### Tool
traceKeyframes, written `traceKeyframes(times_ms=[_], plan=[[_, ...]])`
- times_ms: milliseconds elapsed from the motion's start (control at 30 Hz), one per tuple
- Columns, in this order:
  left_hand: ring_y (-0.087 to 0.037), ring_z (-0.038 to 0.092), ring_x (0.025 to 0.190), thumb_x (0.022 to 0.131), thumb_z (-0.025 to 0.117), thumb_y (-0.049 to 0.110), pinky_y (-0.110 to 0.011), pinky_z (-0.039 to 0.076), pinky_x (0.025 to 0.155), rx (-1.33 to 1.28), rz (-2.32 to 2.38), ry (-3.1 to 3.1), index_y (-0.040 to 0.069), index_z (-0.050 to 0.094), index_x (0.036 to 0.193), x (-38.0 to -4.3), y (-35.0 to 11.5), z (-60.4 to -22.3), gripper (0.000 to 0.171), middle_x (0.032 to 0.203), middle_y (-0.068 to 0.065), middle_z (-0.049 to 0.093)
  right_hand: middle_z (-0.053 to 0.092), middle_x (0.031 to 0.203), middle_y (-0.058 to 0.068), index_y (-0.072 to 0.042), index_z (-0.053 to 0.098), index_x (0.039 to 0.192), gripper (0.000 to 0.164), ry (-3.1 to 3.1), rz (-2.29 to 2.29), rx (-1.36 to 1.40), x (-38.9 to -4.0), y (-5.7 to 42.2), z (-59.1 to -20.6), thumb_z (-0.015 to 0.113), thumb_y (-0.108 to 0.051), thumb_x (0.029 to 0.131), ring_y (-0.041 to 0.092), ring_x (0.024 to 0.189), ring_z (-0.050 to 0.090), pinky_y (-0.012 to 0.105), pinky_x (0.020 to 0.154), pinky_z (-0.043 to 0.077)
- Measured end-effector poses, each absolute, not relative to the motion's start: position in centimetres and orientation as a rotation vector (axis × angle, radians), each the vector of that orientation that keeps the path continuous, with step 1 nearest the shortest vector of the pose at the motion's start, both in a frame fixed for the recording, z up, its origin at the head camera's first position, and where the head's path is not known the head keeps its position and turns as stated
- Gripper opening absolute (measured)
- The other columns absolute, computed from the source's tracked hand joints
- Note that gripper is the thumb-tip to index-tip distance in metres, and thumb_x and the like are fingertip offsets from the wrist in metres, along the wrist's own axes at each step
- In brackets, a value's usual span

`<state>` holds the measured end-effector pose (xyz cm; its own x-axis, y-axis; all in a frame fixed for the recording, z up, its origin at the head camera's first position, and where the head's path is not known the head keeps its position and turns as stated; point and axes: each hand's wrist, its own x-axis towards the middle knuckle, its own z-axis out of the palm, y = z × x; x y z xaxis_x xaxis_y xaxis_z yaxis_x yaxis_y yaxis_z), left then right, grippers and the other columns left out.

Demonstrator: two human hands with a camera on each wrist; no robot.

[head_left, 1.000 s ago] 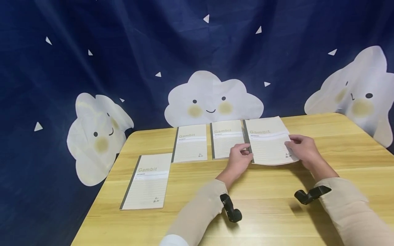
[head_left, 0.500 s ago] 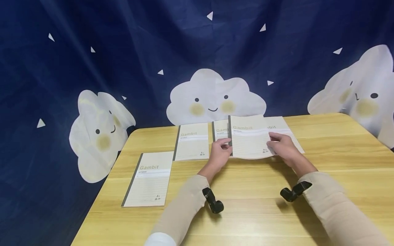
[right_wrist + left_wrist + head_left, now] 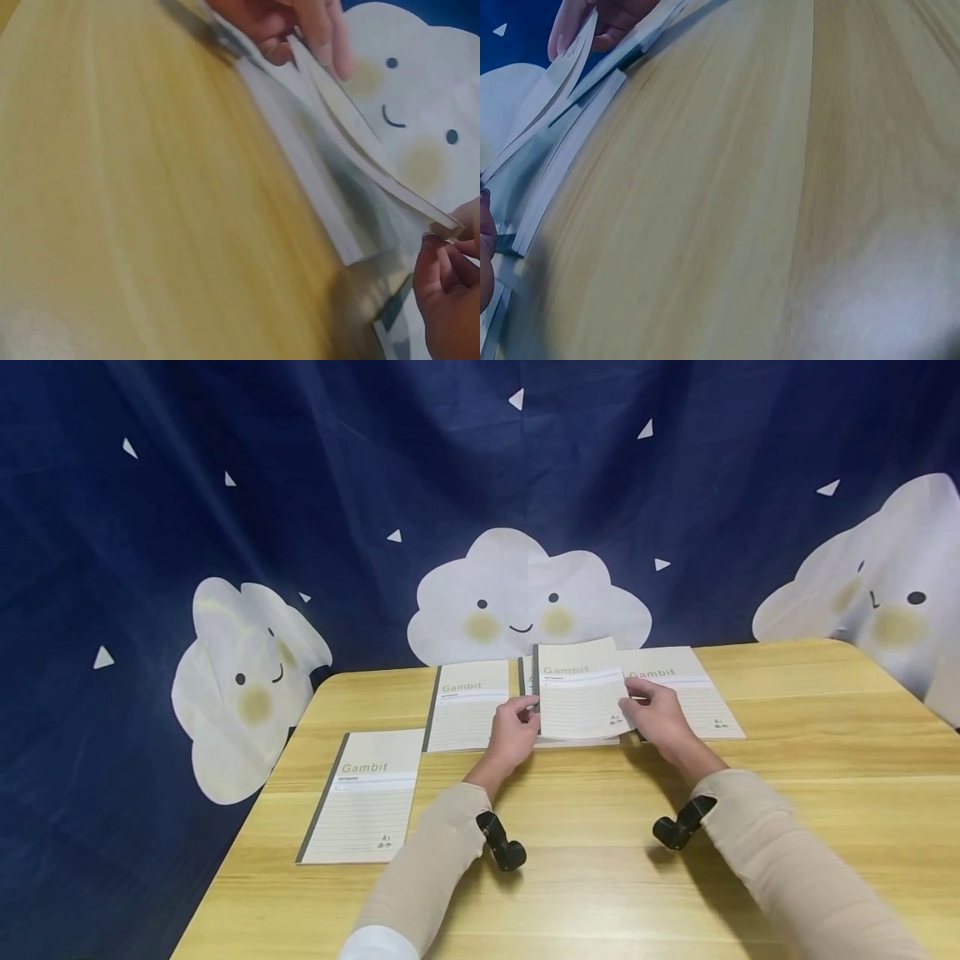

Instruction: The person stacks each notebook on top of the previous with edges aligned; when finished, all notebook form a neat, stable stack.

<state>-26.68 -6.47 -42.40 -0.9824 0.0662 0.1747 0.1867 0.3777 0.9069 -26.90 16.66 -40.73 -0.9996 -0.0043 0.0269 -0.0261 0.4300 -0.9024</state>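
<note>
Notebook with a cream paper cover and dark grey spine strip (image 3: pixel 581 702) is held above a second cream notebook with a dark spine (image 3: pixel 527 672), overlapping most of it, at the far side of the light wood-grain table (image 3: pixel 585 902). The held cover carries gold "Gambit" lettering, small dark print beneath it, a pale white band, fine ruled lines and a dark mark at lower right. The wrist views show the held notebook raised at a tilt, its body bowed, with a gap between leaves at the right-hand edge. The left hand (image 3: pixel 513 731) pinches the spine edge near its lower end; the right hand (image 3: pixel 660 718) grips the opposite edge, thumb on the cover. A third cream notebook (image 3: pixel 701 697) lies flat beside them at the right. A fourth cream notebook (image 3: pixel 463 710) lies to the left, and a fifth cream notebook (image 3: pixel 363 802) lies nearer the table's left edge.
</note>
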Motion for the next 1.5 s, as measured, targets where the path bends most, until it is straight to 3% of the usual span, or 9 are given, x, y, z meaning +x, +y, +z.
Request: traceKeyframes(times_ms=[333,667,733,833,900,1000,1200,1500], plan=[[-0.018,0.059,0.091,0.088,0.052,-0.004,-0.022,0.052,0.078,-0.329,-1.445,-2.595,-0.004,0.060,0.119,-27.2,-7.4,-43.1,0.032,0.113,-0.017,0.060,0.048,0.133,0.029,0.006,0.043,0.136,0.046,-2.706,1.444,0.083,-27.7,15.4,-41.4,0.047,-0.008,0.093,0.040,0.119,0.050,0.048,0.100,0.042],[-0.027,0.056,0.114,0.089,0.050,-0.005,-0.031,0.050,0.092,-0.412,-1.260,-2.675,-0.005,0.062,0.116,-27.5,-7.8,-43.2,0.029,0.122,-0.019,0.059,0.050,0.130,0.029,0.006,0.044,0.135,0.045,-2.811,1.270,0.189,-28.2,15.0,-41.5,0.048,-0.012,0.094,0.041,0.116,0.052,0.050,0.097,0.043],[-0.028,0.054,0.118,0.090,0.050,-0.004,-0.032,0.048,0.094,-0.420,-1.219,-2.704,-0.004,0.062,0.117,-27.6,-7.8,-43.1,0.030,0.124,-0.019,0.059,0.054,0.123,0.029,0.005,0.049,0.128,0.038,-2.834,1.192,0.221,-28.2,14.9,-41.7,0.049,-0.013,0.094,0.039,0.111,0.054,0.050,0.093,0.045],[-0.030,0.054,0.119,0.090,0.049,-0.003,-0.033,0.047,0.096,-0.442,-1.141,-2.741,-0.004,0.061,0.119,-27.6,-7.8,-43.1,0.031,0.123,-0.019,0.059,0.057,0.095,0.022,0.001,0.054,0.106,0.020,-2.855,1.082,0.260,-28.1,14.8,-41.9,0.052,-0.014,0.093,0.033,0.090,0.055,0.042,0.077,0.046],[-0.029,0.056,0.116,0.089,0.050,-0.003,-0.034,0.048,0.095,-0.469,-1.075,-2.753,-0.005,0.063,0.116,-27.6,-7.8,-43.0,0.030,0.119,-0.019,0.061,0.049,0.078,0.014,-0.002,0.049,0.090,0.013,-2.854,1.027,0.292,-28.2,14.8,-42.1,0.053,-0.014,0.093,0.027,0.076,0.048,0.037,0.066,0.039],[-0.026,0.061,0.102,0.088,0.049,-0.003,-0.033,0.052,0.087,-0.512,-0.990,-2.758,-0.005,0.067,0.102,-27.6,-7.7,-42.9,0.022,0.104,-0.017,0.064,0.040,0.066,0.007,-0.006,0.043,0.080,0.019,-2.845,0.968,0.345,-28.2,14.8,-42.4,0.055,-0.014,0.092,0.023,0.064,0.041,0.033,0.059,0.033],[-0.019,0.054,0.080,0.089,0.050,-0.002,-0.030,0.049,0.073,-0.529,-0.910,-2.795,0.001,0.061,0.078,-27.4,-7.7,-42.6,0.015,0.086,-0.009,0.060,0.038,0.063,0.006,-0.007,0.041,0.076,0.023,-2.829,0.939,0.427,-28.1,14.8,-42.6,0.056,-0.014,0.092,0.020,0.058,0.036,0.032,0.057,0.031],[-0.016,0.041,0.069,0.090,0.050,-0.001,-0.026,0.037,0.061,-0.529,-0.865,-2.830,0.007,0.043,0.065,-27.4,-7.7,-42.5,0.027,0.071,-0.004,0.046,0.040,0.063,0.007,-0.007,0.044,0.077,0.021,-2.817,0.895,0.442,-28.0,14.7,-42.6,0.056,-0.015,0.092,0.023,0.060,0.039,0.036,0.060,0.033]])
